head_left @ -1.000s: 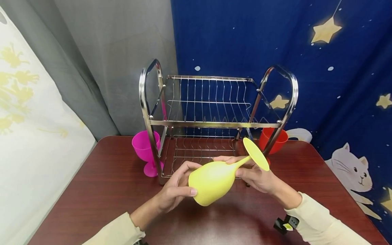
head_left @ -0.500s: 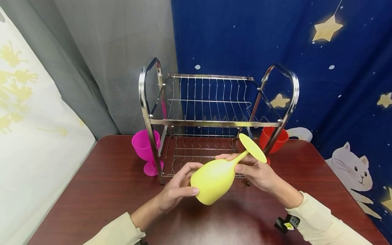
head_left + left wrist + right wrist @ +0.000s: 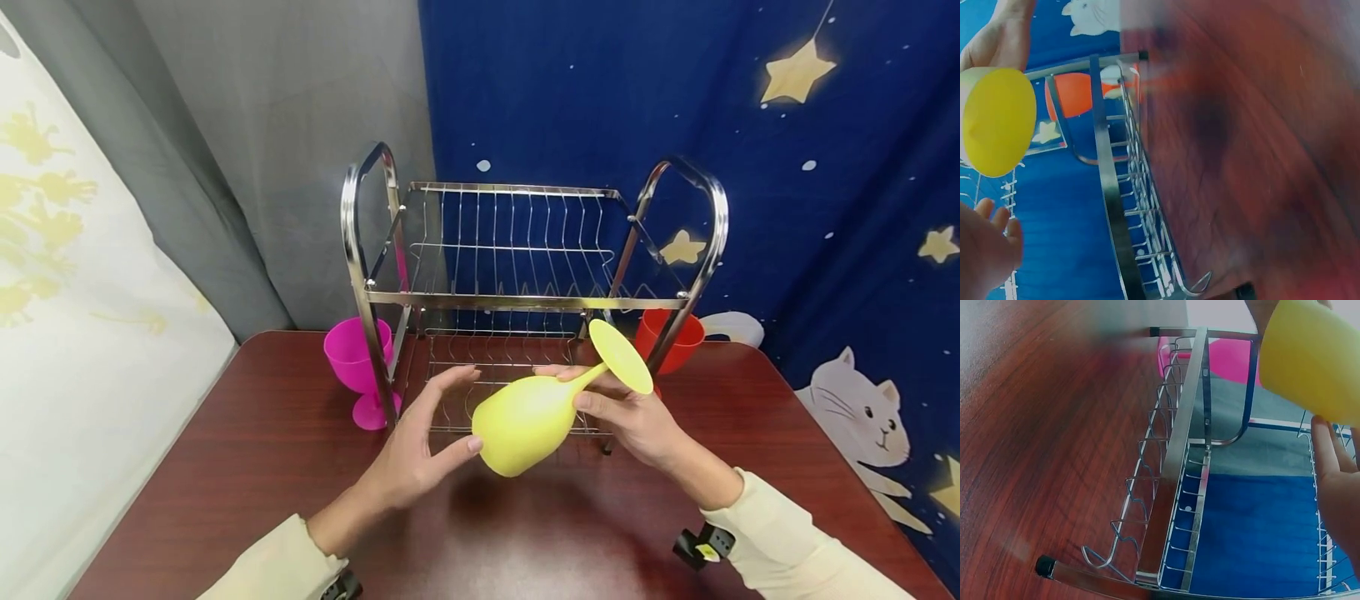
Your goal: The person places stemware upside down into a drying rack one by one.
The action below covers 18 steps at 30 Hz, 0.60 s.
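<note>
A yellow goblet (image 3: 525, 423) is held in the air before the wire rack, tipped on its side with its round foot up to the right. My right hand (image 3: 633, 421) grips it where the stem meets the bowl, thumb in front and fingers behind. By the mouth end, my left hand (image 3: 411, 450) is spread, its thumb tip close to the rim and its other fingers away from the bowl. In the left wrist view a gap shows between the left fingers (image 3: 999, 219) and the goblet (image 3: 1000, 122). The goblet's inside is hidden in the head view.
A two-tier metal dish rack (image 3: 517, 302) stands at the back of the brown table (image 3: 247, 492). A magenta goblet (image 3: 351, 358) is beside its left leg. Partly hidden behind its right leg is a red goblet (image 3: 678, 342). Curtains (image 3: 540, 83) hang behind.
My left hand has loosened from the bowl and shifted left, its fingers spreading. The yellow goblet has risen slightly in my right hand, which still grips it.
</note>
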{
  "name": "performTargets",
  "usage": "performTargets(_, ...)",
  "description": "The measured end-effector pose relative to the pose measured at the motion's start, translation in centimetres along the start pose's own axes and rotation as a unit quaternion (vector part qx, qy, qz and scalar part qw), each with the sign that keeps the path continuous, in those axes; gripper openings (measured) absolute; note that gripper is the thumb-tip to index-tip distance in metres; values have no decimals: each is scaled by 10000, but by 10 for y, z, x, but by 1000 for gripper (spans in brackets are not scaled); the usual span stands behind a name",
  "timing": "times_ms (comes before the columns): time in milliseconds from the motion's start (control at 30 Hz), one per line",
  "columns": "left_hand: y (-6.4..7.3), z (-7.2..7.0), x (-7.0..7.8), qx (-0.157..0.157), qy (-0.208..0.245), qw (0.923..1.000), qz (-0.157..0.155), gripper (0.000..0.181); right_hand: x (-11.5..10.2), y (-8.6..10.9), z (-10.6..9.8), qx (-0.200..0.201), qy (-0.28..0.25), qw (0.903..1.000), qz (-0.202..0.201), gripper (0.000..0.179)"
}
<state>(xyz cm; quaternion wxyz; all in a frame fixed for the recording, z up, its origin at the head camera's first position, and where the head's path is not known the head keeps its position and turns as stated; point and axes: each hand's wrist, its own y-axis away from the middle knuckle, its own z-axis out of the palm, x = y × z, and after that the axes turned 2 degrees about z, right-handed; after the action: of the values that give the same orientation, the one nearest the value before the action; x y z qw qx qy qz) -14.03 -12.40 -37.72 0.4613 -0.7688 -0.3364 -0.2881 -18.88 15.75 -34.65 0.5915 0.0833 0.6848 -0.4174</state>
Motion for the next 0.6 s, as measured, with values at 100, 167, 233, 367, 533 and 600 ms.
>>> performTargets(100, 0, -3, 1, 181, -658, 9966, 452, 73, 0, 0, 1, 297, 173, 9994, -7, 33)
performTargets(167, 0, -4, -1, 312, -1016, 9906, 859, 73, 0, -1, 1, 459, 351, 9983, -93, 32)
performTargets(233, -1, -3, -2, 456, -1390, 9804, 1319, 69, 0, -2, 2, 637, 601, 9960, -198, 32)
performTargets(367, -4, -3, -4, 717, -1863, 9597, 1978, 62, 1, -3, 4, 1254, 1186, 9848, -185, 32)
performTargets(533, -7, -3, -2, 937, -2314, 9368, 2452, 57, 4, 0, 5, 2137, 1747, 9611, -72, 37)
performTargets(600, -8, -3, -1, 1085, -2456, 9244, 2710, 55, 6, 1, 5, 2419, 2080, 9477, -59, 39)
